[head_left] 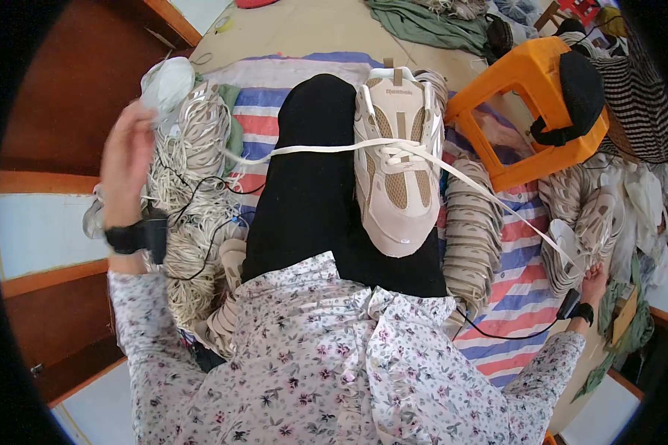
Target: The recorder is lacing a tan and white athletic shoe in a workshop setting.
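A beige and tan sneaker (398, 178) lies across my right thigh, its toe toward me. White shoelace (312, 148) is threaded through its upper eyelets. One lace length runs left over my black-clad leg and curls up at its end, apart from my left hand. The other stretches straight down to the right, to my right hand (594, 283), whose small, partly hidden fingers close on it. My left hand (128, 152) is raised at the far left, somewhat blurred, fingers loosely bent and apart, beside a white plastic bag (169, 85).
Bundles of pale laces (193, 248) and beige shoe parts lie at my left. A long stack of beige shoe uppers (471, 237) is on the striped sheet (523, 289) at my right. An orange stool (523, 111) with a black pad stands beyond; more uppers (597, 215) lie near my right hand.
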`<state>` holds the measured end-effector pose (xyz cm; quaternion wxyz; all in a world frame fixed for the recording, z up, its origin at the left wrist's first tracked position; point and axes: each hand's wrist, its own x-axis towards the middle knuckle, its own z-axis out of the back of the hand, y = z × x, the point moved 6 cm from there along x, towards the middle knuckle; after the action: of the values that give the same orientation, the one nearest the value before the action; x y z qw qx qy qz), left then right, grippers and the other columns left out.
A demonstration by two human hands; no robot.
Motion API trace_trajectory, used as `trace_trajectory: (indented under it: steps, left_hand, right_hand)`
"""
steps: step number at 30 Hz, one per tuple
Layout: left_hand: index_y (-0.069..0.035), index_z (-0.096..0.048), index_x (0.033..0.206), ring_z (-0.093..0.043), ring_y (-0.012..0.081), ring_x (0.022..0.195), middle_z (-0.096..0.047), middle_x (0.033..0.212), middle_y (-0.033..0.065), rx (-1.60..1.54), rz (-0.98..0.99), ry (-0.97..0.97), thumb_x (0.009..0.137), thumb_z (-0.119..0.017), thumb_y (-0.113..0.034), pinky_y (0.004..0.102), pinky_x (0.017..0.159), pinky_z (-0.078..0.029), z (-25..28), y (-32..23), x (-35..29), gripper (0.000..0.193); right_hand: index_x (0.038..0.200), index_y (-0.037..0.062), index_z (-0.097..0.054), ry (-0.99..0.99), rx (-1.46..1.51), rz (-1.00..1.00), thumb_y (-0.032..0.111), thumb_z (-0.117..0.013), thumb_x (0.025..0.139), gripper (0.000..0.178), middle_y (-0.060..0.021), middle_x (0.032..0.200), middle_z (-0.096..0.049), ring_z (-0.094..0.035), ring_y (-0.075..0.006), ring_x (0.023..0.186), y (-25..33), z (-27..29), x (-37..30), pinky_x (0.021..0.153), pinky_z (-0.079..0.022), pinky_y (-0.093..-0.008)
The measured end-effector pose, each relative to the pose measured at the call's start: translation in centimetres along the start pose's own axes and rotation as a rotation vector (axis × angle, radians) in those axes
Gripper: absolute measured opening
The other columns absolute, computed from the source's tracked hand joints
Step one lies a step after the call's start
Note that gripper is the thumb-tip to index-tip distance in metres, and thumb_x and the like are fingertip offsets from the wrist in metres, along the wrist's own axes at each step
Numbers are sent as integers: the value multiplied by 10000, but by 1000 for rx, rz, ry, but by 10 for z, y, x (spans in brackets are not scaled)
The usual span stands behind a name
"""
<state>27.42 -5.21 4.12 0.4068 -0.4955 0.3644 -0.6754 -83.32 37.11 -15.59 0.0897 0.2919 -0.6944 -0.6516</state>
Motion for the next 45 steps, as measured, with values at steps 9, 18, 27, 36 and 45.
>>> trace_trajectory:
  steps: [9, 18, 27, 36, 45]
  left_hand:
    - [-21, -728, 927, -454, 28, 574, -528, 664, -48, -125, 533, 324, 933, -632, -177, 179, 512, -338, -278, -30, 4, 183]
    - [37, -716, 876, -466, 87, 535, -569, 573, 82, 194, 263, 439, 880, -663, -211, 287, 511, -388, -302, -30, -10, 253]
    - [59, -717, 892, -481, 32, 616, -617, 645, 12, 259, 286, 515, 901, -673, -184, 243, 524, -389, -300, -35, -18, 247]
    - [86, -658, 770, -429, 72, 557, -552, 582, 11, 157, 394, 546, 833, -669, -178, 264, 499, -341, -307, -27, -2, 271]
    - [49, -677, 825, -453, 74, 544, -572, 589, 45, 396, 102, 415, 898, -658, -177, 281, 482, -347, -319, -55, -9, 237]
  right_hand:
    - [1251, -15, -516, -201, 153, -275, 102, -472, 1032, 252, -68, 956, -674, -502, -65, 594, -50, -29, -127, 437, -323, -191]
    - [1206, 32, -569, -275, -63, -303, 161, -502, 1025, 232, -11, 825, -596, -429, -59, 570, -80, 90, -147, 466, -341, -176]
    - [908, 112, -605, 257, -12, -304, 154, -620, 954, 64, 89, 629, -318, -312, -34, 522, -150, -246, -200, 471, -230, -210]
    - [959, 55, -637, 671, -147, -210, 143, -639, 950, 89, 83, 653, -442, -340, -18, 529, -60, -497, -292, 484, -253, -194]
    - [889, 30, -677, 889, -350, -87, 137, -668, 905, 108, 74, 725, -561, -435, 0, 604, -40, -578, -330, 526, -306, -173]
